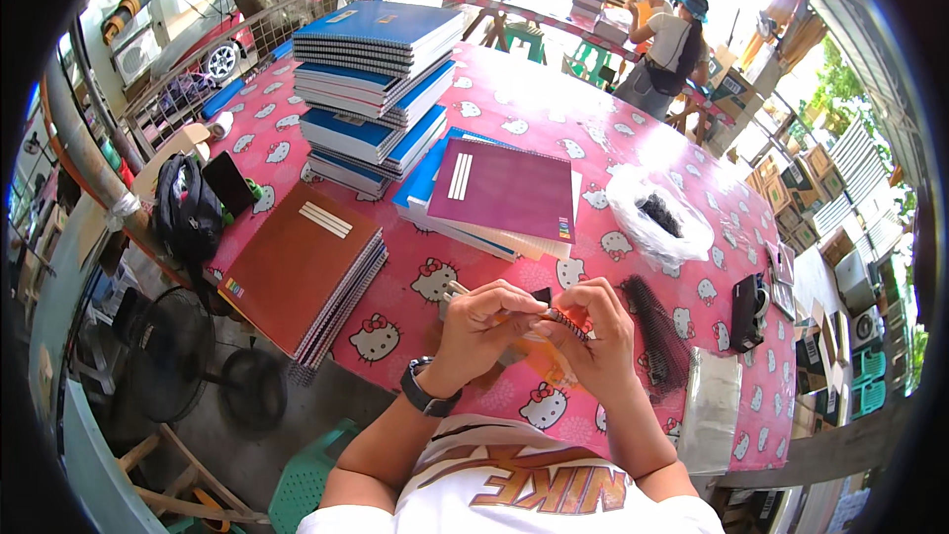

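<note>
Head view: left hand (481, 321), right hand (596, 328) pinch black spiral binding (563, 320).

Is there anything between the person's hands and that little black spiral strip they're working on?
Nothing visible does. Both the left hand and the right hand already pinch the black spiral strip between their fingertips, above the pink tablecloth. The pile of black spirals lies just to the right, apart from it.

Both forearms come up from the bottom and meet in the middle. The left hand (484, 321) and right hand (598, 331) touch, fingers curled, pinching together.
</note>
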`<state>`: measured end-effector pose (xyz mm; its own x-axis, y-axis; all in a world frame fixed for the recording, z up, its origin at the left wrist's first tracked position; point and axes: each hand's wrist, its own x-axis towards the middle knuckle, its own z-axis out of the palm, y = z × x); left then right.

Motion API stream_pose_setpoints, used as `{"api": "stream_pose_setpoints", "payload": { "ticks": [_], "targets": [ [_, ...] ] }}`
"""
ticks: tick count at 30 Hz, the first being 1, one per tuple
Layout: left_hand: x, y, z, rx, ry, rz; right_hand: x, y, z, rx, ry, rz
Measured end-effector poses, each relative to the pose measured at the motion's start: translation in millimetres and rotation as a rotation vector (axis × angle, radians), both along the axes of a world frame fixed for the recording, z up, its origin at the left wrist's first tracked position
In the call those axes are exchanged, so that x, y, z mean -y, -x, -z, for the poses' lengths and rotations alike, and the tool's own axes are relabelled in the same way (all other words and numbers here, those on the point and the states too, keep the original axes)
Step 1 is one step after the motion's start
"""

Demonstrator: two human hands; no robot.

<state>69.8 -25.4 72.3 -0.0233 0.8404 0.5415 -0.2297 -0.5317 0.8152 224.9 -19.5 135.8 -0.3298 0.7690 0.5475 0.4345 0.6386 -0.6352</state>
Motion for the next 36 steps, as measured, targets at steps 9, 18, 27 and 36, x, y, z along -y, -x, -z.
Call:
{"api": "stream_pose_setpoints", "payload": {
  "ticks": [9, 18, 27, 36],
  "targets": [
    [2, 0, -3, -0.019, -0.044, 0.015, -5, -6, -8, 0.129, -0.144, -0.125],
    [8, -5, -1, -0.004, 0.023, 0.029, -3, -7, -7, 0.172, -0.143, -0.122],
    [4, 2, 5, -0.455, -0.137, -0.28, -3, -4, -3, 0.279, -0.046, -0.118],
    [32, 202, -14, 0.36, 0.295, -0.991, -42, -125, 0, -0.396, -0.002, 0.396]
  ]
}}
